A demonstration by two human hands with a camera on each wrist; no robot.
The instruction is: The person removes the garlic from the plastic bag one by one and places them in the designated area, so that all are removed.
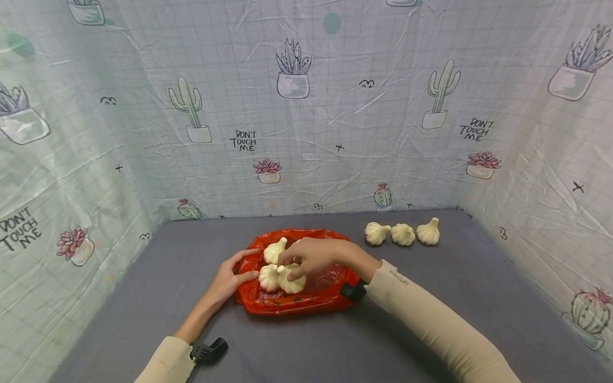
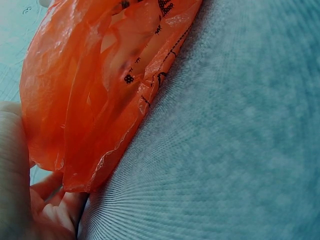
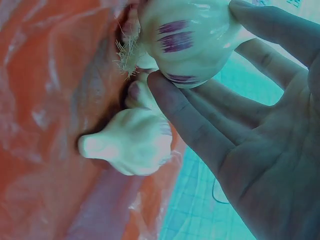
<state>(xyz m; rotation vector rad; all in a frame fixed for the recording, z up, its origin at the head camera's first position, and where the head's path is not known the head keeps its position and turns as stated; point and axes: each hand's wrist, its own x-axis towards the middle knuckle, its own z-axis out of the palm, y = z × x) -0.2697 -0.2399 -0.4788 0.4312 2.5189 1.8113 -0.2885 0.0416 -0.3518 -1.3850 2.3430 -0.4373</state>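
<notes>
A red plastic bag (image 1: 330,303) lies spread on the table with several white garlic bulbs on it. My right hand (image 1: 318,258) is over the bag, and its thumb and fingers pinch one bulb (image 1: 292,281). In the right wrist view that bulb (image 3: 187,42), streaked with purple, sits between the fingertips of my hand (image 3: 240,115), and another bulb (image 3: 135,142) lies on the red plastic below it. My left hand (image 1: 230,276) rests at the bag's left edge with thumb and fingers spread; in the left wrist view the bag (image 2: 95,95) covers part of its fingers.
Three garlic bulbs stand in a row at the back right of the grey table (image 1: 431,282): one on the left (image 1: 375,233), one in the middle (image 1: 403,234), one on the right (image 1: 428,232). A patterned curtain (image 1: 335,122) encloses the back and both sides.
</notes>
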